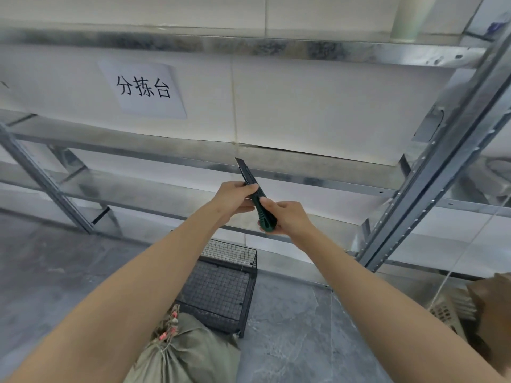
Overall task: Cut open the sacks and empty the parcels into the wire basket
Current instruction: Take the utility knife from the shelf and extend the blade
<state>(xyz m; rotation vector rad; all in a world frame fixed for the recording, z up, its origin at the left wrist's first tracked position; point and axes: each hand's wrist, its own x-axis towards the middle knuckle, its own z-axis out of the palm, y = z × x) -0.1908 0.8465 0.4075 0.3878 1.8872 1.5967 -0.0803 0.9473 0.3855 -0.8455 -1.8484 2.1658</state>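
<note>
Hidden: the left forearm covers the left part of the basket point(229, 252). The sack point(190, 355) is cut off by the bottom edge, and its contents cannot be seen.
Hard to make out: well right of the basket, a brown shape and a pale holed thing are blurred and cut off.
Left hand point(235, 197): raised above the basket with the arm stretched forward. The fingers curl round the upper body of the knife point(266, 220), just under the blade.
Right hand point(287, 217): also stretched forward. It grips the green handle end, with the thumb laid along the top.
Knife: high over the basket. The dark blade is out and points up and away, tilted left.
Sack: olive, its neck tied with string, just beside the basket's near left corner.
Basket: black wire, on the grey floor point(290, 341).
Rack point(414, 172): metal, behind the basket. A sign point(142, 88) hangs on it.
</note>
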